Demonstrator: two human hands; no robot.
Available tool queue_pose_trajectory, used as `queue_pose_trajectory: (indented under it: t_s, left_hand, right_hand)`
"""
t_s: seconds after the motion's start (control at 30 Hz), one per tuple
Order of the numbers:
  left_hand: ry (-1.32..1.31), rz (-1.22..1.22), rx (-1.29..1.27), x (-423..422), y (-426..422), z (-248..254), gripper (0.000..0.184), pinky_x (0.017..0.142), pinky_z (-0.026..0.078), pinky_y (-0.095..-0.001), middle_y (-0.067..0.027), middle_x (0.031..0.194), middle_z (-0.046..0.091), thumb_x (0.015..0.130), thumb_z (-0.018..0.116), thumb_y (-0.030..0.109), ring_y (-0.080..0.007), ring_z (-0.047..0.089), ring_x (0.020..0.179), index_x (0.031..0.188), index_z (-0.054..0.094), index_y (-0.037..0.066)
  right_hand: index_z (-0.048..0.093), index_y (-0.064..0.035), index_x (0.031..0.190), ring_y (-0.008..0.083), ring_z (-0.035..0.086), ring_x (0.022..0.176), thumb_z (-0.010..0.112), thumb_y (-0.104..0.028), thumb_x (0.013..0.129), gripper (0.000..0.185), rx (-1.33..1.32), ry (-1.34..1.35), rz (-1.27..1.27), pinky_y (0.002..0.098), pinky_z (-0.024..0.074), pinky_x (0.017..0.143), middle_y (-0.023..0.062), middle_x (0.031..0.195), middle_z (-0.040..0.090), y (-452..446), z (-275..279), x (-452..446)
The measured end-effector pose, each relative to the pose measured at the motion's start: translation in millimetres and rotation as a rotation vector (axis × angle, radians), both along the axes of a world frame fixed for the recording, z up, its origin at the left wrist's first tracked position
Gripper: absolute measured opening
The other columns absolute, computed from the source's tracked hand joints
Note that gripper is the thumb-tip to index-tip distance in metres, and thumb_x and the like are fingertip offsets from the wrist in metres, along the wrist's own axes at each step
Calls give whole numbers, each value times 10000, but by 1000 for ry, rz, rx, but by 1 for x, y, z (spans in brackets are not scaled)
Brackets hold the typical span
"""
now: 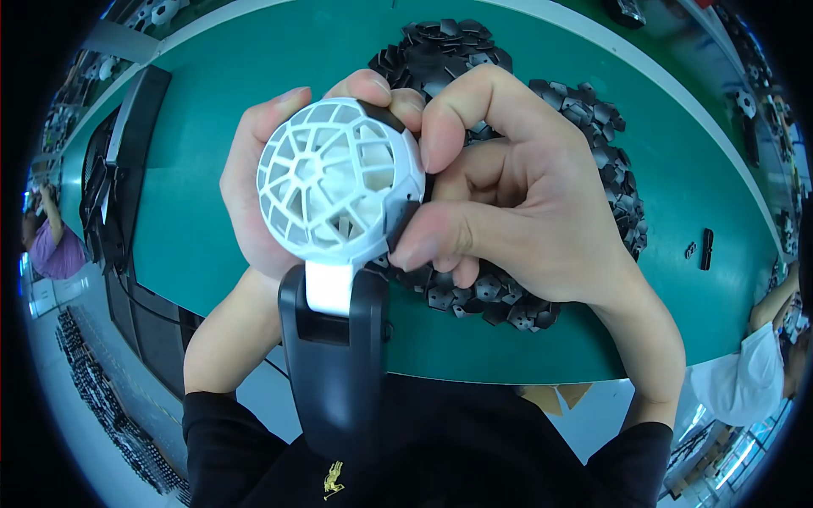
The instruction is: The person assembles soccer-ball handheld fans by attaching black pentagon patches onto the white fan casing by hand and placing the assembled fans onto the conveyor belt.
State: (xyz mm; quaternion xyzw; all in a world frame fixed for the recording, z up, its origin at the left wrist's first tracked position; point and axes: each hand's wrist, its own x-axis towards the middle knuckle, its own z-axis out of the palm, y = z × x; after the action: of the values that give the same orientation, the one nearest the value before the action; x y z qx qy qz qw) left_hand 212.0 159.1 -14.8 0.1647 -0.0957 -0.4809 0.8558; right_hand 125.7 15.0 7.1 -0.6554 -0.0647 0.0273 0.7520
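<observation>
A small handheld fan with a round white grille head (326, 182) and a black folding handle (339, 372) is held up before my chest. Wrapped round the far and left side of the head is my left hand (254, 161), closed on it. My right hand (525, 186) is closed at the head's right side, its thumb pressing a black panel piece (403, 224) against the rim. Another black panel (381, 114) sits at the head's upper right, partly hidden by fingers. Whether the thumb's piece is fully seated I cannot tell.
Behind my hands, heaps of black pentagon pieces (631, 203) lie on the green table (508, 360). Small black parts (706, 250) rest at the right. A black case-like object (140, 152) with cables stands at the left. Other people sit at both sides.
</observation>
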Motion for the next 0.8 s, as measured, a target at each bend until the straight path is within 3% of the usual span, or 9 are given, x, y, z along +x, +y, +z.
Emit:
queue_pose_trajectory:
  t_s: [0.1, 0.23, 0.4, 0.53, 0.63, 0.67, 0.7, 0.8]
  left_hand:
    - [-8, 6, 11, 5, 0, -4, 430, 705, 512, -355, -160, 979, 516, 857, 321, 361, -263, 563, 854, 988, 517, 2]
    - [-87, 46, 88, 0, -2, 6, 271, 607, 508, -327, -104, 892, 455, 873, 391, 311, -249, 491, 832, 881, 472, 53]
    - [-164, 10, 51, 2, 2, 9, 276, 609, 506, -325, -102, 877, 447, 865, 393, 318, -247, 473, 833, 881, 472, 54]
    - [-310, 120, 79, -2, 0, 15, 294, 578, 510, -316, -110, 875, 440, 857, 373, 326, -253, 458, 820, 876, 466, 48]
    - [-586, 122, 168, 11, 5, 13, 324, 528, 501, -306, -117, 876, 435, 853, 349, 331, -254, 448, 820, 897, 474, 35]
    - [-638, 123, 187, 14, 6, 12, 331, 518, 499, -304, -118, 876, 433, 852, 344, 332, -254, 446, 819, 901, 475, 33]
    - [-697, 132, 186, 15, 7, 12, 345, 503, 495, -301, -121, 880, 435, 851, 335, 333, -255, 447, 824, 917, 479, 26]
    - [-809, 171, 175, 18, 9, 9, 377, 473, 488, -295, -128, 888, 438, 850, 316, 333, -258, 447, 834, 949, 486, 12]
  right_hand:
    - [384, -42, 920, 93, 577, 506, 644, -23, 772, 299, 141, 167, -70, 173, 458, 429, 115, 653, 609, 4, 4, 2]
    - [379, -50, 928, 86, 572, 502, 665, -46, 760, 331, 154, 161, -131, 160, 438, 423, 112, 641, 611, 7, 1, 2]
    - [388, -59, 912, 78, 538, 463, 680, -63, 749, 334, 131, 259, -138, 156, 399, 397, 78, 596, 582, 7, 8, 2]
    - [411, -56, 861, 62, 498, 450, 683, -58, 741, 297, -25, 231, -153, 166, 370, 423, 20, 553, 538, 1, 18, -1]
    - [480, -36, 848, 44, 487, 486, 649, -79, 769, 192, -498, -130, -208, 179, 362, 468, -1, 549, 513, -6, 12, 0]
    - [480, -36, 848, 44, 487, 486, 649, -79, 769, 192, -501, -123, -213, 179, 362, 468, -1, 549, 513, -17, 10, 4]
    - [511, -20, 850, 62, 498, 520, 630, -100, 781, 159, -635, -262, -407, 199, 371, 496, 19, 568, 523, -32, 11, 11]
    - [419, -29, 1153, 237, 508, 928, 624, -319, 753, 535, -779, 341, -255, 361, 385, 789, 165, 976, 530, -64, 44, 11]
